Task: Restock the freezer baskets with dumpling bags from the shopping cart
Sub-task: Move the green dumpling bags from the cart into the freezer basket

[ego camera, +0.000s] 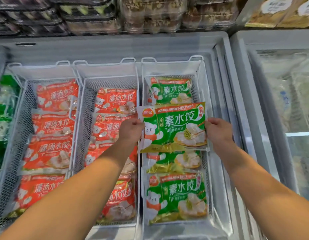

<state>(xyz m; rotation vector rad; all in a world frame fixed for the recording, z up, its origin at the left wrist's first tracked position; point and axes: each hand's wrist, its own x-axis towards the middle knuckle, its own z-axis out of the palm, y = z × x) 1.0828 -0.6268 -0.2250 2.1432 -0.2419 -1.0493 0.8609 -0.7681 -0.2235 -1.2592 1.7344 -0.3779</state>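
I hold a green dumpling bag (174, 129) flat above the right wire basket (172, 66). My left hand (130, 129) pinches its left edge and my right hand (218, 130) pinches its right edge. Under it lie more green bags: one at the far end (171, 90), one partly covered in the middle (176, 160) and one at the near end (176, 198). The middle basket (105, 70) and the left basket (41, 70) hold several red dumpling bags (53, 149). The shopping cart is out of view.
The baskets sit in an open chest freezer (98, 44). Its sliding glass lid (224, 104) is pushed right. A second, closed freezer (285, 94) stands to the right. Boxed goods (146, 16) are stacked on the shelf behind. Green packs (3, 108) lie at the far left.
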